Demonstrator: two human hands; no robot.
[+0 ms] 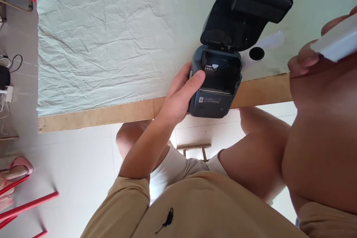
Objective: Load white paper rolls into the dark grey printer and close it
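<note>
Pale cloth (pixel 106 44) spreads beyond the grip. An opened black device (pixel 213 106) is clamped in the left hand (pixel 181 98); well right of it, the right hand (pixel 305 59) holds a white piece (pixel 340 37). Steadying the device looks like the step in hand; the next move likely calls for a firm left hold.

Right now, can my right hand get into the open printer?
Probably yes: the printer has its lid open and your left hand at one side; your right hand, though, holds a white item.
</note>
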